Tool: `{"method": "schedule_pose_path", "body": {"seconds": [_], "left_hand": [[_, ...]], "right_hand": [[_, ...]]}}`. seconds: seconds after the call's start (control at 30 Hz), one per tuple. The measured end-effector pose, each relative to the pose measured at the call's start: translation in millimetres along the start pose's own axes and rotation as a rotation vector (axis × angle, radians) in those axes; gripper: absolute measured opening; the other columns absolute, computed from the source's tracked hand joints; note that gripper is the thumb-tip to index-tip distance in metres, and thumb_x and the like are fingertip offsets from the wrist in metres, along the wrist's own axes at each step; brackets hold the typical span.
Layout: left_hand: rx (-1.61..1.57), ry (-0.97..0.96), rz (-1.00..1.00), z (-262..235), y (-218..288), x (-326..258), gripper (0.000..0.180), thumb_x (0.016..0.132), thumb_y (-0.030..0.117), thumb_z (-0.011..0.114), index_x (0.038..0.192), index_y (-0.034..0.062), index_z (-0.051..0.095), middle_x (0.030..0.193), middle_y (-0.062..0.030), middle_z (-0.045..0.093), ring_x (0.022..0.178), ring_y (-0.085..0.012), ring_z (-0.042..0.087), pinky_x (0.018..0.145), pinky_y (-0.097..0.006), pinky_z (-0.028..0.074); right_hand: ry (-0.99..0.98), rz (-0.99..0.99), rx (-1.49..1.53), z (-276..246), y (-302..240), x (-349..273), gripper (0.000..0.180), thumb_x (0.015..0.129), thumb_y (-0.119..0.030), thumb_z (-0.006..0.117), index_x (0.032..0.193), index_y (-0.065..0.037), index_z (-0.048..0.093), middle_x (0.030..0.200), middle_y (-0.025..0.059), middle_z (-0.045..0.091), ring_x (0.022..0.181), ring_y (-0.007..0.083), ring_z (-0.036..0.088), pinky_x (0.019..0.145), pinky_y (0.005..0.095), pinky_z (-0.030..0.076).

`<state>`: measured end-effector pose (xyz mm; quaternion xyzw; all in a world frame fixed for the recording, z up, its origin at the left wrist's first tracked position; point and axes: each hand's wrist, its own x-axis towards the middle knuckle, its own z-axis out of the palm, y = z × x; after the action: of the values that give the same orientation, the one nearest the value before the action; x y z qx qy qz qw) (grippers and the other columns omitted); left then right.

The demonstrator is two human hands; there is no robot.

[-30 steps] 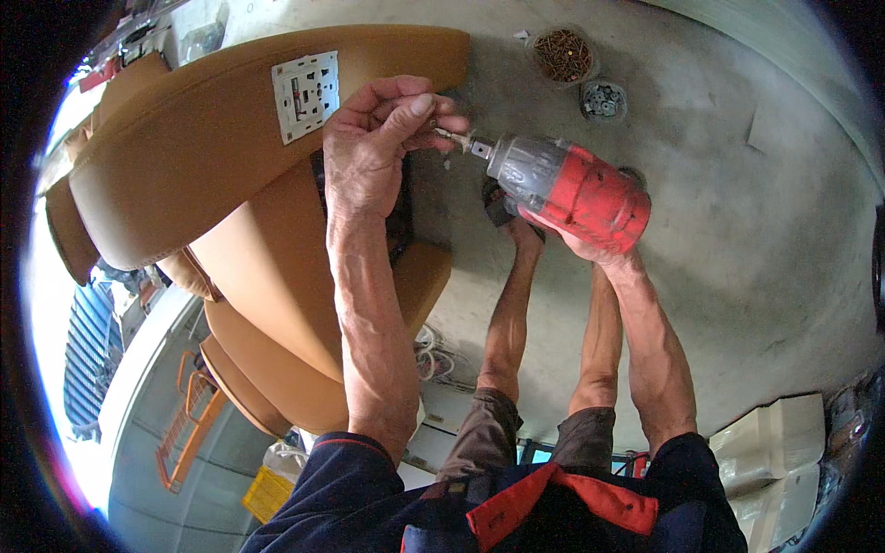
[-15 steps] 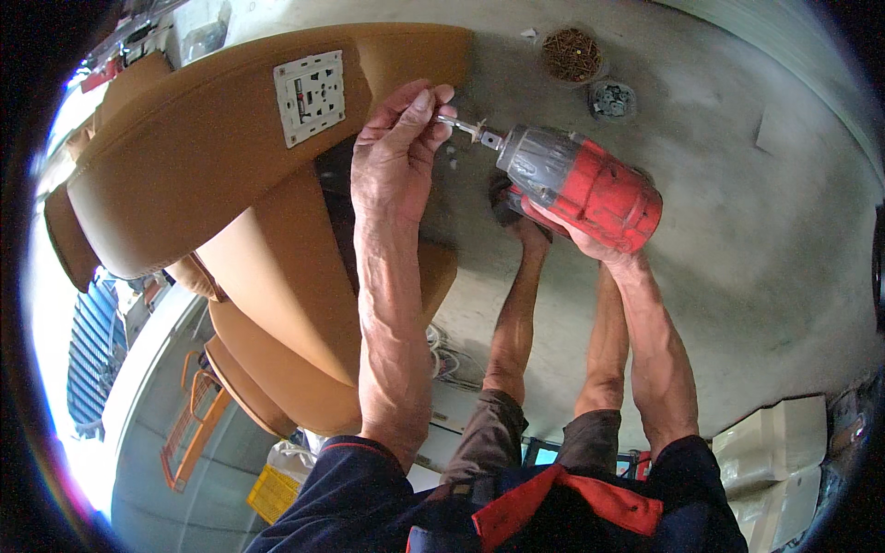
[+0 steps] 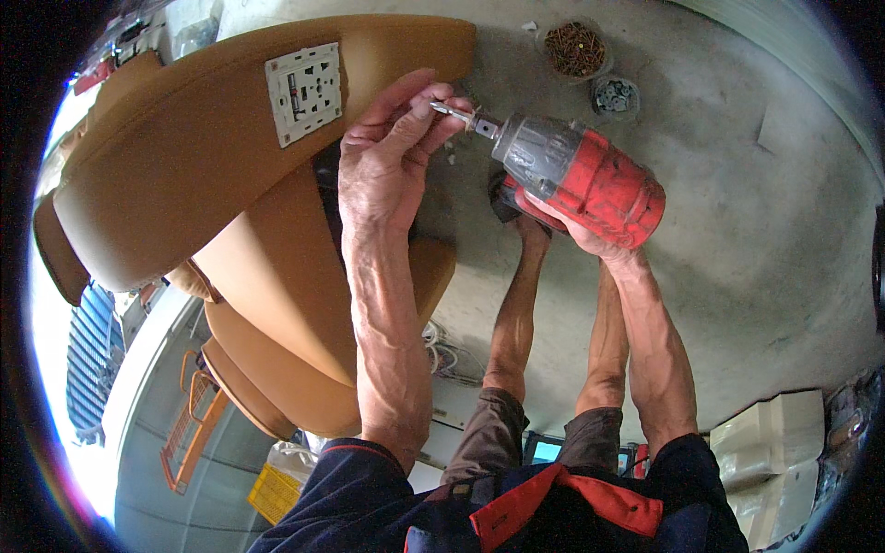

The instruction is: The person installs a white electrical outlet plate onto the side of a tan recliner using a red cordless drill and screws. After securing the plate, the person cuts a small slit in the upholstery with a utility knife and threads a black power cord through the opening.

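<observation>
Right hand [image 3: 590, 235] wraps its grip around the red power driver [image 3: 581, 175] above the concrete floor; left hand [image 3: 387, 152] pinches a screw [image 3: 441, 109] at the bit. Seat it squarely, aligned, before triggering.

A red and grey power drill [image 3: 576, 175] lies tilted, nose pointing up and left, its silver bit [image 3: 454, 112] sticking out from the chuck (the tip is hidden among fingertips). It hangs above the concrete floor, just right of a tan leather seat, its red rear end lowest.
</observation>
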<state>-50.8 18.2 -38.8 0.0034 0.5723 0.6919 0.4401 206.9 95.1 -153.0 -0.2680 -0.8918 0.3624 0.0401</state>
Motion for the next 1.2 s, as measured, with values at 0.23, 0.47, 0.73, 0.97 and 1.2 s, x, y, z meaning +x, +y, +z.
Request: {"method": "schedule_pose_path", "body": {"seconds": [0.23, 0.47, 0.73, 0.97, 1.2], "left_hand": [[-0.187, 0.126, -0.053, -2, -5, 2, 0.029, 0.099, 0.000, 0.061, 0.126, -0.0091, 0.061, 0.110, -0.0178, 0.071, 0.109, -0.0356, 0.071, 0.093, -0.041, 0.064], [-0.657, 0.076, -0.153, -14, -14, 5, 0.028, 0.093, -0.002, 0.069, 0.120, -0.0033, 0.062, 0.110, -0.0159, 0.071, 0.111, -0.0353, 0.069, 0.093, -0.043, 0.064], [-0.688, 0.183, -0.174, -18, -14, 8, 0.023, 0.093, 0.000, 0.071, 0.116, -0.0009, 0.065, 0.108, -0.0136, 0.072, 0.109, -0.0310, 0.071, 0.089, -0.040, 0.065], [-0.651, 0.190, -0.156, -12, -16, 11, 0.017, 0.096, 0.006, 0.069, 0.112, -0.0004, 0.067, 0.106, -0.0139, 0.073, 0.106, -0.0290, 0.071, 0.088, -0.039, 0.064], [-0.715, 0.102, -0.024, -19, -11, 34, 0.017, 0.099, 0.008, 0.065, 0.114, -0.0007, 0.065, 0.106, -0.0160, 0.073, 0.106, -0.0289, 0.072, 0.088, -0.040, 0.064]], "right_hand": [[0.183, -0.325, -0.381, 13, 5, -2, 0.039, 0.090, -0.045, 0.068, 0.121, -0.023, 0.059, 0.112, -0.0001, 0.063, 0.101, 0.0210, 0.063, 0.088, 0.0384, 0.054], [0.213, -0.380, -0.349, 6, -7, 16, 0.036, 0.086, -0.038, 0.076, 0.117, -0.022, 0.065, 0.110, 0.0002, 0.066, 0.098, 0.0228, 0.064, 0.084, 0.0402, 0.053], [0.227, -0.373, -0.292, 7, -13, 30, 0.036, 0.083, -0.034, 0.083, 0.114, -0.022, 0.070, 0.109, 0.0004, 0.068, 0.097, 0.0243, 0.065, 0.081, 0.0421, 0.052], [0.219, -0.361, -0.308, 9, -22, 42, 0.034, 0.083, -0.032, 0.083, 0.112, -0.019, 0.070, 0.110, 0.0020, 0.069, 0.098, 0.0246, 0.065, 0.082, 0.0425, 0.052], [0.255, -0.298, 0.061, 19, -40, 89, 0.032, 0.093, -0.033, 0.064, 0.124, -0.022, 0.061, 0.113, 0.0018, 0.063, 0.106, 0.0246, 0.061, 0.087, 0.0426, 0.053]]}}
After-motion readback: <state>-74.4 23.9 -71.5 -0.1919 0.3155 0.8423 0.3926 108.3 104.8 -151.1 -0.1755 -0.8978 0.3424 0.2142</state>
